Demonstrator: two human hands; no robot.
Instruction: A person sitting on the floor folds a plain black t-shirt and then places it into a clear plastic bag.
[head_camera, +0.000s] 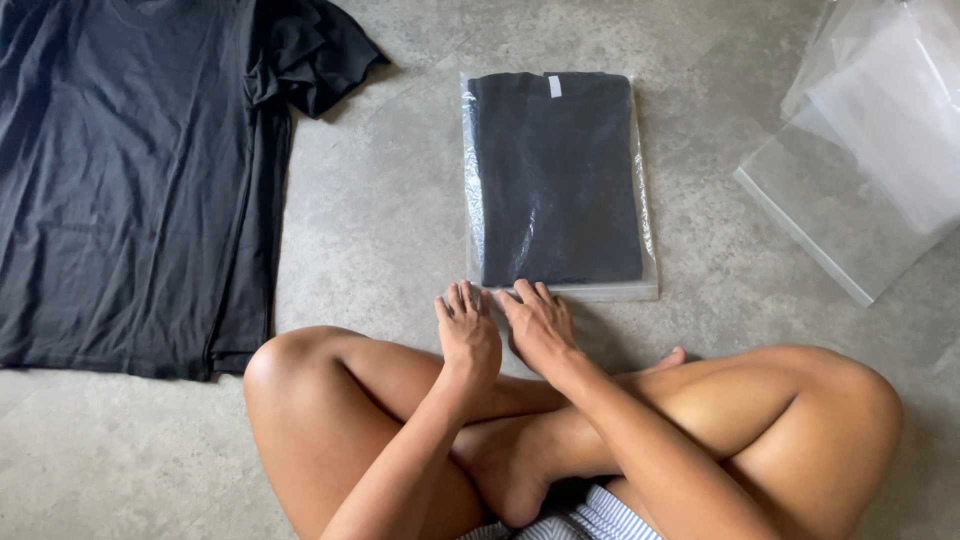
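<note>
both hands (505, 330) touch bagged shirt (555, 180); loose shirt (130, 180) left.

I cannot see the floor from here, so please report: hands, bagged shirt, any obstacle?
Left hand and right hand open, fingertips at near edge of clear plastic bag holding folded dark shirt. Bag flat on concrete floor. Nothing in the way.

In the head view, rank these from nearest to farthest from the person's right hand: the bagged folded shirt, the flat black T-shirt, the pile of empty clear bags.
From the right hand:
1. Bagged folded shirt, straight ahead, its near edge at the fingertips.
2. Flat black T-shirt, on the floor to the left.
3. Pile of empty clear bags, far right corner.
</note>
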